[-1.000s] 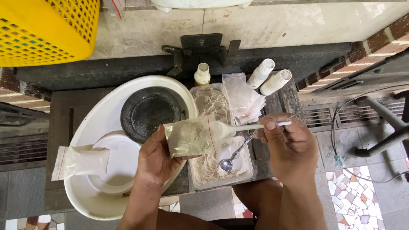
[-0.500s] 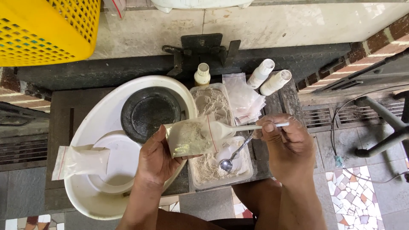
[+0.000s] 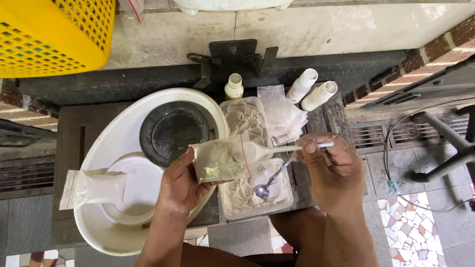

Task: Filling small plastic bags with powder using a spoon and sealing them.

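Note:
My left hand (image 3: 182, 185) holds a small clear plastic bag (image 3: 220, 159) partly filled with pale powder, its mouth turned to the right. My right hand (image 3: 330, 170) grips the handle of a white plastic spoon (image 3: 277, 149) whose bowl sits inside the bag's mouth. Both are held above a clear rectangular tub of pale powder (image 3: 242, 198). A metal spoon (image 3: 269, 182) lies in that tub, its bowl down in the powder.
A white basin (image 3: 111, 148) holds a black round dish (image 3: 173, 131) and a white lid. A filled powder bag (image 3: 93, 187) rests on its left rim. Empty bags (image 3: 282, 113), three small bottles (image 3: 302, 86) and a yellow crate (image 3: 47, 34) lie beyond.
Almost nothing has moved; the white spoon's bowl stays in the bag's mouth, and both hands have shifted only slightly.

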